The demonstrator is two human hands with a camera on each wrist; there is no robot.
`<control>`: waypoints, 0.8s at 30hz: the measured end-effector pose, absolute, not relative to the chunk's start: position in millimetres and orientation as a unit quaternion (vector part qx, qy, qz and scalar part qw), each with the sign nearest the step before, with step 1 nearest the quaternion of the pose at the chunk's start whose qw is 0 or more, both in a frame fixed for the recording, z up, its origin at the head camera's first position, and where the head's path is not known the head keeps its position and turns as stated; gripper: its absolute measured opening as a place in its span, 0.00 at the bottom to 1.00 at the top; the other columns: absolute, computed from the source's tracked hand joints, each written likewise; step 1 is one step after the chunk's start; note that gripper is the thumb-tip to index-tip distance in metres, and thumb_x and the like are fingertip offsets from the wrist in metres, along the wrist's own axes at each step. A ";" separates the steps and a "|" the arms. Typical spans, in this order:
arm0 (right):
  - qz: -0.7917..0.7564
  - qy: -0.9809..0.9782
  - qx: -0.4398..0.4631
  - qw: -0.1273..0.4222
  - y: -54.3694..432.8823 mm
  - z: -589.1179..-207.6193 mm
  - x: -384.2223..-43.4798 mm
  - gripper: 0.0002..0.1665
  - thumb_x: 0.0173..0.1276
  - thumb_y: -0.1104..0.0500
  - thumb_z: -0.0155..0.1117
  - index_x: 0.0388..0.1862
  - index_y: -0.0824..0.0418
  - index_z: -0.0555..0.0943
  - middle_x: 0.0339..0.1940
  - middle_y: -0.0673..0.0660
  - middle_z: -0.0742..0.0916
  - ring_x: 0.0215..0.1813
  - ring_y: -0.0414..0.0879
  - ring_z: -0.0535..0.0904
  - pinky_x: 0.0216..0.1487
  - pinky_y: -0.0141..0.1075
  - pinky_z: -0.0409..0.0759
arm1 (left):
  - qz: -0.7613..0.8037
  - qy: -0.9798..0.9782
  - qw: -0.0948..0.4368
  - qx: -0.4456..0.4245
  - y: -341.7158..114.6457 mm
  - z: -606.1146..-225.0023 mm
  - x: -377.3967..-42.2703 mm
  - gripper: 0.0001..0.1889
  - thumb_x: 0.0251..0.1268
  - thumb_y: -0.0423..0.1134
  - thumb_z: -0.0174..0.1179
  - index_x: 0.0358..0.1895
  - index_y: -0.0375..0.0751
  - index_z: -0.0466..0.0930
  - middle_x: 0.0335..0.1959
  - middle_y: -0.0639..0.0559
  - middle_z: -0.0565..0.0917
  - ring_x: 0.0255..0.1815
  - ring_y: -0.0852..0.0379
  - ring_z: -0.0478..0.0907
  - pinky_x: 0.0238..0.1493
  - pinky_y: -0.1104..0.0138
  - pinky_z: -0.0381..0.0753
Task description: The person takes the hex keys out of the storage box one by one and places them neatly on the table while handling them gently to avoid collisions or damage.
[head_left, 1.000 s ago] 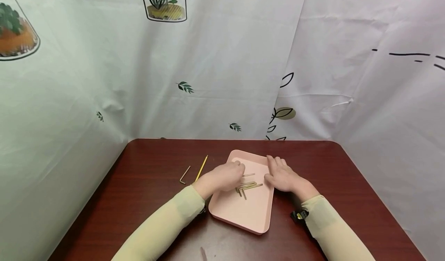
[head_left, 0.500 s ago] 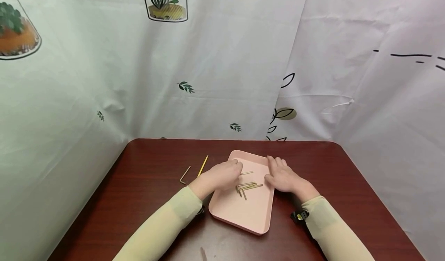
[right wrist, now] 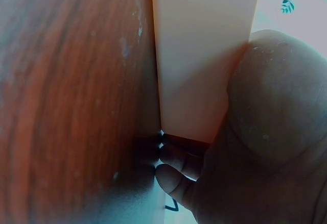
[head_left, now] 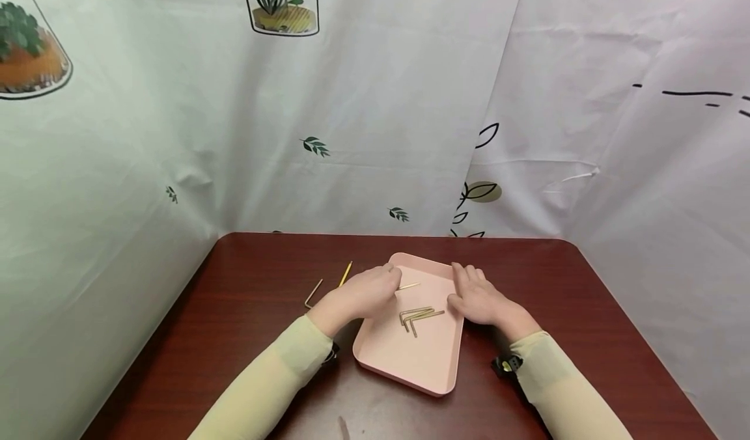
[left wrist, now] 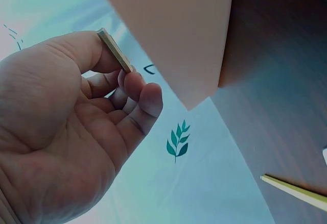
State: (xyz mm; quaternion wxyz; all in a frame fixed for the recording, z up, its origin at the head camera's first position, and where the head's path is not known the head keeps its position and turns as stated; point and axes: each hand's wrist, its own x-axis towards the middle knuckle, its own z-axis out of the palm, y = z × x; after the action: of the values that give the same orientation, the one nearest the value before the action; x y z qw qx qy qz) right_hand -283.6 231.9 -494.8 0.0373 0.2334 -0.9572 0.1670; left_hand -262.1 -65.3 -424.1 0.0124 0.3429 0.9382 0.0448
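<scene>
My left hand (head_left: 369, 291) pinches a brass-coloured hex key (head_left: 409, 286) between thumb and fingers over the tray's left side; the left wrist view has one arm of this hex key (left wrist: 115, 50) jutting from the fingertips. Below it, several L-shaped hex keys (head_left: 423, 315) lie bunched on the floor of the pink tray (head_left: 398, 362). My right hand (head_left: 479, 299) holds the tray at its upper right edge, thumb over the rim and fingers along the outside. In the right wrist view the thumb (right wrist: 278, 96) presses at the wall.
Left of the tray, another hex key (head_left: 314, 293) and a yellow pencil (head_left: 346, 274) lie on the dark red table (head_left: 246, 297), partly behind my left arm. A printed white cloth (head_left: 363, 101) surrounds the table's back and sides.
My left hand has drawn back leftward with its hex key, away from the bunched ones. It covers more of the yellow pencil. The right hand and tray stay put.
</scene>
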 end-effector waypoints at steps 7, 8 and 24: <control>0.165 -0.956 0.239 0.036 232.1 -494.1 -284.6 0.46 0.73 0.54 0.55 0.82 0.81 0.59 0.65 0.79 0.75 0.65 0.75 0.70 0.67 0.67 0.74 | 0.053 0.935 -0.005 0.351 -76.4 -420.1 -263.5 0.07 0.81 0.32 0.60 0.52 0.33 0.78 0.41 0.45 0.78 0.37 0.52 0.77 0.41 0.58 0.81; 0.165 -0.956 0.241 0.037 231.8 -493.1 -284.5 0.46 0.72 0.54 0.55 0.81 0.81 0.60 0.64 0.79 0.75 0.64 0.75 0.70 0.67 0.67 0.74 | 0.056 0.935 -0.009 0.351 -78.1 -420.1 -264.1 0.06 0.80 0.32 0.60 0.51 0.33 0.78 0.40 0.45 0.77 0.37 0.51 0.77 0.42 0.58 0.81; 0.171 -0.954 0.242 0.053 231.9 -492.9 -282.7 0.47 0.69 0.52 0.56 0.79 0.81 0.62 0.61 0.78 0.76 0.63 0.75 0.71 0.63 0.69 0.74 | 0.080 0.946 -0.024 0.313 -109.7 -424.0 -268.0 0.06 0.74 0.31 0.64 0.40 0.38 0.75 0.35 0.47 0.74 0.34 0.49 0.77 0.38 0.55 0.81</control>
State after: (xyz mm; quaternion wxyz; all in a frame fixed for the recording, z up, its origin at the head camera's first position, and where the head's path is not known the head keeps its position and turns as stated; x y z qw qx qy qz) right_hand -282.7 231.9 -492.9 0.0528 0.2418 -0.9537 0.1708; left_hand -268.0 -109.7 -424.0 -0.0241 0.3129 0.9461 0.0801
